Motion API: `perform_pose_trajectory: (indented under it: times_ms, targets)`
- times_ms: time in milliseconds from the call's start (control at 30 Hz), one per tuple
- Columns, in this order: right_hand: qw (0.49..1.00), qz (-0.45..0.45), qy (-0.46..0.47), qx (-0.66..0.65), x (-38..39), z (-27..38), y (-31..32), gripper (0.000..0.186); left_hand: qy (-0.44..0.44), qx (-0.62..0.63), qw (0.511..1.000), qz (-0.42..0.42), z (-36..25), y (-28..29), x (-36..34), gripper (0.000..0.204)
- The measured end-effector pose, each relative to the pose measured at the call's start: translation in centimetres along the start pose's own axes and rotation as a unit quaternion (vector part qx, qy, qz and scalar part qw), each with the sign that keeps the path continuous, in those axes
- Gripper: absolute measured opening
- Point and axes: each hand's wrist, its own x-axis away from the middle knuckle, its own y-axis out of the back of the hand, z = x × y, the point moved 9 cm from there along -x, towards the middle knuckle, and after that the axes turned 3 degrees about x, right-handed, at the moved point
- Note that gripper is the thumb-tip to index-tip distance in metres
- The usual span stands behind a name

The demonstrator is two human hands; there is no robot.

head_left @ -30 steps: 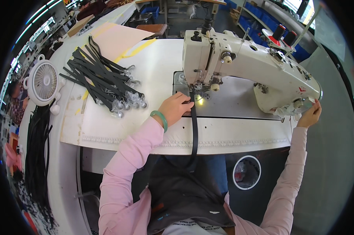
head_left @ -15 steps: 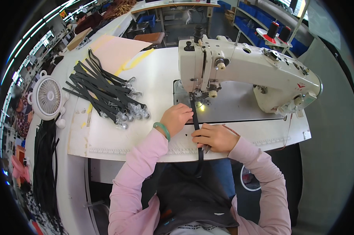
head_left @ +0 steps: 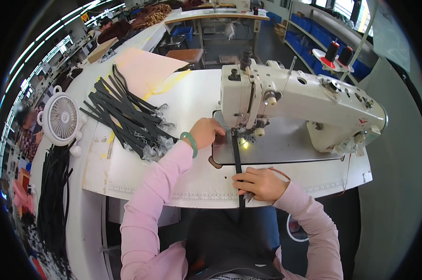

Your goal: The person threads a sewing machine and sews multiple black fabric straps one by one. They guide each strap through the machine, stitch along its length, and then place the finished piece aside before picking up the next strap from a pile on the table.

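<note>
Strap at the sewing machine's needle, right hand closed on it

Nearest, a dark apron covers the person's lap, and the black strap drops to it over the front edge of the white counter. Just inside that edge the right hand grips the strap between thumb and fingers; a thin reddish-brown piece pokes out behind the knuckles, too small to identify. From there the strap runs straight up across the steel bed plate to the needle area of the cream sewing machine, where a small light glows.

The left hand, a green bangle at its wrist, lies just left of the strap, forefinger reaching toward the needle and the other fingers bent; whether it holds anything cannot be told.

Left of the machine lies a loose pile of black straps, their ends wrapped in clear plastic. Beyond its left side stands a white fan, with a hank of black strips hanging below. Farther back come a pale pink sheet, black-and-red thread spools, a brown-topped stool and shelved blue bins.
</note>
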Motion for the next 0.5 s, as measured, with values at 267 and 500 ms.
perform_pose_trajectory:
  times_ms: [267,500]
  targets:
    - [0.985,-0.004,-0.140,-0.100,1.1,-3.4,1.2,0.042,0.283,-0.182,0.936,-0.099,9.4,-1.9,-12.3,0.052]
    - [0.983,-0.031,-0.155,-0.095,1.5,-4.1,0.5,0.041,0.182,0.220,0.919,-0.270,11.9,1.5,-11.2,0.027]
